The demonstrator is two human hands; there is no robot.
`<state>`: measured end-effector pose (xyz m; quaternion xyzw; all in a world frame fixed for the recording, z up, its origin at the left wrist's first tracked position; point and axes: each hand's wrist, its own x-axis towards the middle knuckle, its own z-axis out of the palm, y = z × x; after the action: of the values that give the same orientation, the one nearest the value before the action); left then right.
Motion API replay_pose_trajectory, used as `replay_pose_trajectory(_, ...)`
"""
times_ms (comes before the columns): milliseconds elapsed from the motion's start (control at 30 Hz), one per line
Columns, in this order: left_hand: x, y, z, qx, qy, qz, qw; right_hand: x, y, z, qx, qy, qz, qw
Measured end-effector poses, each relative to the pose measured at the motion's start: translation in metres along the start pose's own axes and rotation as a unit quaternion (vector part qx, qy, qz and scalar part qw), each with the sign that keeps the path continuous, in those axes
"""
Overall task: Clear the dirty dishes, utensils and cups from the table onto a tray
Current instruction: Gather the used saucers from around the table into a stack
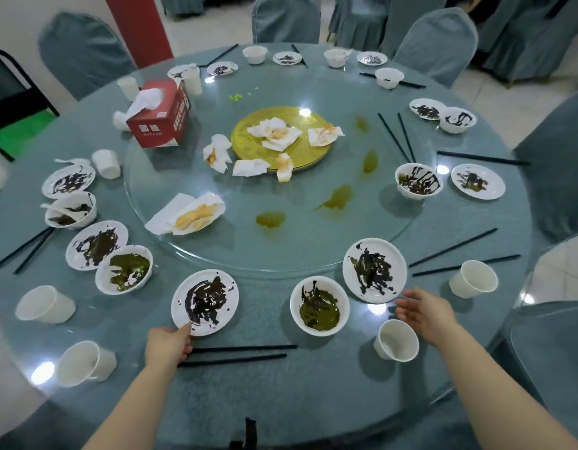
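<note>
On the round glass-topped table (pixel 313 401), my left hand (pixel 168 347) sits at the near rim of a white plate (pixel 204 302) smeared with dark sauce. Its thumb touches the rim and its curled fingers lie over the left ends of two black chopsticks (pixel 242 354). Whether it grips anything is unclear. My right hand (pixel 425 311) has its fingers spread and relaxed, just off the lower right rim of a second dirty plate (pixel 373 271). A bowl with green residue (pixel 319 306) stands between the plates. A white paper cup (pixel 397 340) stands below my right hand.
Several more dirty plates, bowls, cups and chopsticks ring the table edge. The glass turntable (pixel 281 254) carries a red tissue box (pixel 159 113), crumpled napkins, green spills and a gold disc (pixel 282 138). Covered chairs (pixel 436 43) surround the table.
</note>
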<state>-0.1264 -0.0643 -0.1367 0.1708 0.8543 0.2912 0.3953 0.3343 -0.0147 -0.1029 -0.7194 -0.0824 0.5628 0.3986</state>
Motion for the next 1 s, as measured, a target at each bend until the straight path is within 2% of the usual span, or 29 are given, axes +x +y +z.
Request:
replay_pose_trajectory(133, 0.005, 0.005, 0.000, 0.060, -0.012, 0.015, 0.998, 0.000, 0.000, 0.009, -0.082, -0.015, -0.008, 0.996)
replay_pose_trajectory(400, -0.015, 0.017, 0.005, -0.068, -0.011, 0.041, 0.997, 0.009, 0.002, 0.019, -0.152, 0.043, -0.055, 0.986)
replay_pose_trajectory(600, -0.033, 0.021, 0.002, -0.123, -0.027, 0.049, 0.991, 0.014, -0.001, 0.026, -0.171, 0.057, -0.048, 0.982)
replay_pose_trajectory(733, -0.043, 0.024, 0.003, -0.180, -0.052, 0.046, 0.981, 0.006, -0.011, 0.035, -0.110, -0.009, -0.049, 0.993)
replay_pose_trajectory(1000, -0.053, 0.036, 0.006, -0.194, -0.108, 0.074, 0.972, -0.034, -0.038, 0.074, -0.169, -0.114, -0.144, 0.968)
